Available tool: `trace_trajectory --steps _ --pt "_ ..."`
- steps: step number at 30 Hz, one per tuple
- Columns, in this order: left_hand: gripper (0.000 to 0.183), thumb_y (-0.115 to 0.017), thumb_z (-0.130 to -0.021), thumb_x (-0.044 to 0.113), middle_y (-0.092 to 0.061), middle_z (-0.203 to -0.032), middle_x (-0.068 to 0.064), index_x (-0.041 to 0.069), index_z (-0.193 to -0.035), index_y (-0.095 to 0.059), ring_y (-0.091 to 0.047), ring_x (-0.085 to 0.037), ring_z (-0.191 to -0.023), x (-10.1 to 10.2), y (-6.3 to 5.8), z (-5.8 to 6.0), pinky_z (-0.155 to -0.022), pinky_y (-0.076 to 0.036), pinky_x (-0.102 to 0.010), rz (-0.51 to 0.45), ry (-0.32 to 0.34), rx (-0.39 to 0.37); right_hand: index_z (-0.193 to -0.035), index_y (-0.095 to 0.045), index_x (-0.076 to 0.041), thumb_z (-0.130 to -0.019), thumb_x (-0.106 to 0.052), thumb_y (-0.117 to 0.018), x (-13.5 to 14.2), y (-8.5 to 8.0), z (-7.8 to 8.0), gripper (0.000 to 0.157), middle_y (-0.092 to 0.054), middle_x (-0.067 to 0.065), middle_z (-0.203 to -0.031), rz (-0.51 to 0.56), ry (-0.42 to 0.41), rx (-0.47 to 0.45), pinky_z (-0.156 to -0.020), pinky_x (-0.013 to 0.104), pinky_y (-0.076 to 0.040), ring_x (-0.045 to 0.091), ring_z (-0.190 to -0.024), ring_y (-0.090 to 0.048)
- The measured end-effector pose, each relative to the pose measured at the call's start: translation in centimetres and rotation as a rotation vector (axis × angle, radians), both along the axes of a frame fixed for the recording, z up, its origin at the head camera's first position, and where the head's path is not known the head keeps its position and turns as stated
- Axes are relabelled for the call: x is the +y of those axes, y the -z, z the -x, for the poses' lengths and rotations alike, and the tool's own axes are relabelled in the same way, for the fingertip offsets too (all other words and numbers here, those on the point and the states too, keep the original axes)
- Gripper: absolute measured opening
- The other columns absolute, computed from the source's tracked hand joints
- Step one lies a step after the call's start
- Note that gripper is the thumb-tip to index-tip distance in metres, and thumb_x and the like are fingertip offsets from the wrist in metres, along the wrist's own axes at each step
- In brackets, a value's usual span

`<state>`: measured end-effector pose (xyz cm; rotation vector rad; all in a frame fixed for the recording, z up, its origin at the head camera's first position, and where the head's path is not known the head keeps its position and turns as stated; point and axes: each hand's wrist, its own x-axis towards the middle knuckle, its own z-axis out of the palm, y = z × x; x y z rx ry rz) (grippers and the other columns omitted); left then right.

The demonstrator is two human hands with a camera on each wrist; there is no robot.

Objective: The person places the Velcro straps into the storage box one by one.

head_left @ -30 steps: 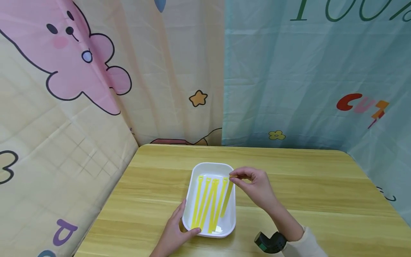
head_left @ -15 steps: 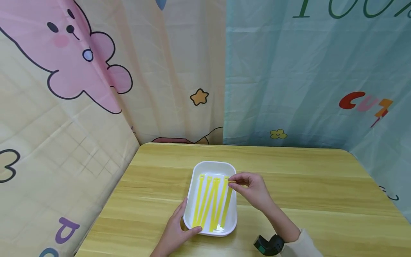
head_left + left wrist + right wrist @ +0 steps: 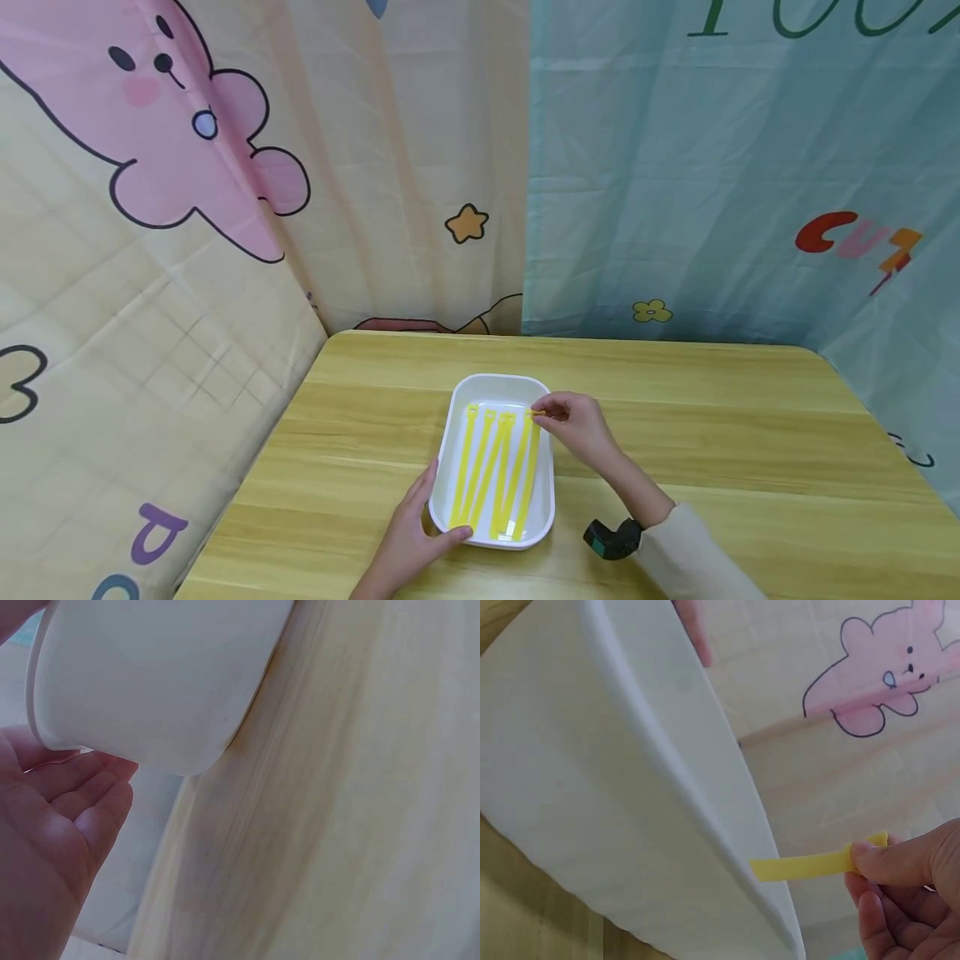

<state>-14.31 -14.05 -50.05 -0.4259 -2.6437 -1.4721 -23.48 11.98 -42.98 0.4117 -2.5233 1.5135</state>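
A white rectangular tray (image 3: pixel 498 380) sits on the wooden table. Several flat yellow straps (image 3: pixel 462 467) with slotted heads lie lengthwise in it, some crossing at the near end. My left hand (image 3: pixel 408 533) holds the tray's near left corner, thumb over the front rim and fingers along the left side; in the left wrist view the fingers (image 3: pixel 90 787) lie against the underside of the rim. Over the right rim, my right hand (image 3: pixel 579 423) pinches the head end of another yellow strap (image 3: pixel 802 867) between thumb and fingers. That strap runs along the tray's right side, beside the others.
The wooden table (image 3: pixel 712 433) spreads out around the tray. Behind it hang printed curtains, cream (image 3: pixel 405 167) on the left and blue (image 3: pixel 675 167) on the right. A black wrist camera (image 3: pixel 611 540) sits on the right wrist, low over the table.
The strap in my right hand has come down and its lower end has moved toward the tray's near end, now lined up with the others. My left hand stays on the corner.
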Motion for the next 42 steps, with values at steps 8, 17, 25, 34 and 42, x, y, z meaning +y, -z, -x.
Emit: trace_trajectory --steps 8,17,25,34,42 --pt "0.099 -0.077 -0.071 0.039 -0.027 -0.144 -0.022 0.002 -0.145 -0.022 -0.028 -0.044 -0.127 0.1 0.2 0.0 -0.092 -0.028 -0.066 -0.01 0.006 0.002 -0.081 -0.069 -0.003 -0.073 0.006 -0.072 -0.5 1.3 0.8 0.013 -0.065 0.001 -0.076 -0.093 -0.009 0.09 -0.064 0.027 -0.054 0.014 -0.068 -0.06" --pt "0.098 -0.077 -0.072 0.037 -0.026 -0.144 -0.023 0.0 -0.144 -0.022 -0.026 -0.044 -0.128 0.1 0.1 -0.1 -0.093 -0.027 -0.065 -0.017 0.019 0.002 -0.079 -0.069 -0.007 -0.073 0.003 -0.074 -0.9 2.2 1.3 0.012 -0.064 -0.004 -0.074 -0.288 0.037 0.155 -0.061 0.029 -0.049 0.012 -0.069 -0.057" --pt "0.098 -0.077 -0.072 0.037 -0.027 -0.143 -0.024 -0.001 -0.144 -0.022 -0.026 -0.045 -0.128 0.0 0.0 -0.2 -0.093 -0.028 -0.065 -0.003 0.017 -0.002 -0.081 -0.07 -0.005 -0.074 0.002 -0.073 -1.1 2.4 1.8 0.01 -0.065 0.0 -0.076 -0.457 0.03 0.182 -0.065 0.028 -0.052 0.013 -0.068 -0.057" --pt "0.098 -0.077 -0.072 0.037 -0.027 -0.143 -0.024 -0.001 -0.144 -0.022 -0.027 -0.045 -0.127 0.0 0.0 -0.1 -0.093 -0.028 -0.065 0.003 0.023 -0.006 -0.073 -0.067 -0.005 -0.073 0.01 -0.068 -1.3 2.5 2.4 0.015 -0.063 0.002 -0.071 -0.556 -0.018 0.254 -0.059 0.026 -0.047 0.011 -0.062 -0.05" --pt "0.098 -0.076 -0.073 0.038 -0.026 -0.144 -0.023 0.0 -0.144 -0.022 -0.026 -0.045 -0.128 0.0 0.1 -0.1 -0.093 -0.027 -0.065 -0.01 0.028 -0.017 -0.066 -0.064 -0.006 -0.071 0.014 -0.063 -1.6 3.0 2.9 0.021 -0.057 0.002 -0.061 -0.675 -0.01 0.35 -0.058 0.031 -0.046 0.015 -0.056 -0.051"
